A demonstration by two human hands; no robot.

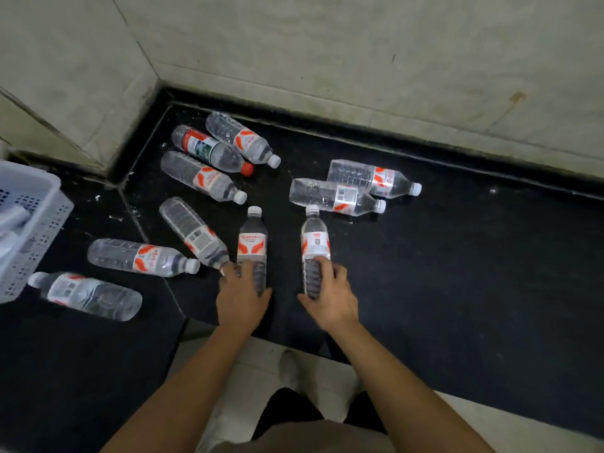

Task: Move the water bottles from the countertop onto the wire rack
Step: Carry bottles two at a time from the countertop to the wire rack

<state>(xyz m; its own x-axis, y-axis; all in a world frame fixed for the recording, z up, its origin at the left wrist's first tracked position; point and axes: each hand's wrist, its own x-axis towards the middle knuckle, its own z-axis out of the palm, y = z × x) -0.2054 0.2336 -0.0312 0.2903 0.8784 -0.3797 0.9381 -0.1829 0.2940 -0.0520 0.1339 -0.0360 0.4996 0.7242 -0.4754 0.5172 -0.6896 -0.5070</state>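
Simultaneously, a person's left hand (243,297) and right hand (330,295) each grip a clear water bottle on the black desk (457,273), fingers (323,263) clamped round the ribbed lower halves. The left-hand bottle (252,243) and right-hand bottle (315,240) sit side by side but apart, white caps pointing toward the wall, both well to the right of a white perforated basket (39,217). Eight scattered bottles (142,256) lie on their sides: two near the basket, the rest farther right of it, among them a red-capped bottle (209,150).
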